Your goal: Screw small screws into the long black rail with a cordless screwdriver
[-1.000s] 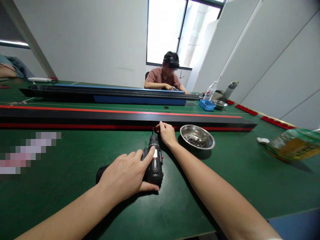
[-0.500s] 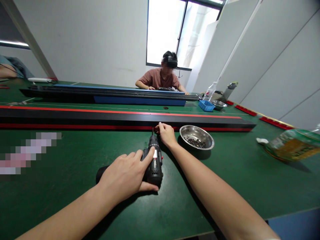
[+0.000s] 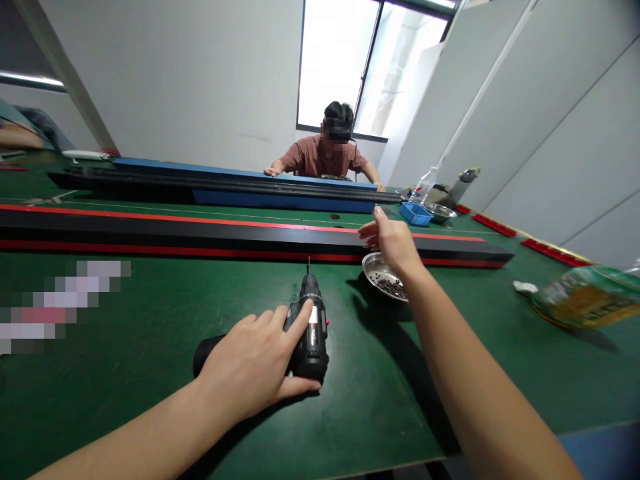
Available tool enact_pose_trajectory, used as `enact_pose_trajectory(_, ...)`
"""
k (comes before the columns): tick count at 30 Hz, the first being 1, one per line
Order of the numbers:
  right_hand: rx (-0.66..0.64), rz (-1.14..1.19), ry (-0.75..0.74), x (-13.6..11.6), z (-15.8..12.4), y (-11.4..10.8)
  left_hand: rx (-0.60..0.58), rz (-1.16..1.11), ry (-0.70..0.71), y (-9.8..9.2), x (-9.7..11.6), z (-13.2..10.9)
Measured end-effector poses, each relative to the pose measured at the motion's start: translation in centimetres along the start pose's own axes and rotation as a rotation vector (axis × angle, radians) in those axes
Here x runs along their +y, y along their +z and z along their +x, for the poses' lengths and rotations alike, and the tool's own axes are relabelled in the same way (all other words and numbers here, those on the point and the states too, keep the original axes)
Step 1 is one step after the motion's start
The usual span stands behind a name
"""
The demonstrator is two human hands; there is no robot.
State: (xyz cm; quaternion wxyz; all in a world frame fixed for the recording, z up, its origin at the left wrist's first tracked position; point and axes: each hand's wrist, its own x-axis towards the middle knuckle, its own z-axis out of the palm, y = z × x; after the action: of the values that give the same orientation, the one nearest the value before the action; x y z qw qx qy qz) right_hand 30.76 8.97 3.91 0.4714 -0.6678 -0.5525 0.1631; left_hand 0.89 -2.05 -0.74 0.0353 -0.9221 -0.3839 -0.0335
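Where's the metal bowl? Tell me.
Right of centre in the head view, the metal bowl sits right of the drill, partly hidden by the right hand.

A co-worker (image 3: 314,157) is opposite; a window (image 3: 335,63) behind.

The black drill (image 3: 314,337) lies sideways, bit (image 3: 309,265) toward the red-striped beam (image 3: 240,237).

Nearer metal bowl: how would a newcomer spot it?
On the green table, find the red-striped black bar. The metal bowl sits before it, partly hidden by the right hand. A farther bowl stands beside the blue basket; this nearer one shows small dark pieces.
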Motion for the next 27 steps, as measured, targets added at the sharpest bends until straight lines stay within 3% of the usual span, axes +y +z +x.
enact_pose_trajectory(3,-0.036,-0.177,0.070,2.2,-0.4,-3.1,0.001,-0.002,-0.006,0.0,0.2,-0.2)
enact_pose_trajectory(6,-0.074,-0.362,0.142,4.7,-1.4,-4.2,0.004,0.005,-0.007,0.0,0.3,-0.3)
enact_pose_trajectory(11,-0.169,-0.454,0.160,6.3,-2.3,-3.9,-0.003,0.010,-0.010,-0.1,0.2,-0.2)
enact_pose_trajectory(20,-0.147,-0.537,0.114,6.2,-2.8,-3.4,-0.003,0.010,-0.018,0.0,0.1,-0.2)
enact_pose_trajectory(27,-0.305,-0.599,0.037,7.0,-2.8,-2.8,-0.008,-0.022,-0.013,-0.1,0.0,-0.3)
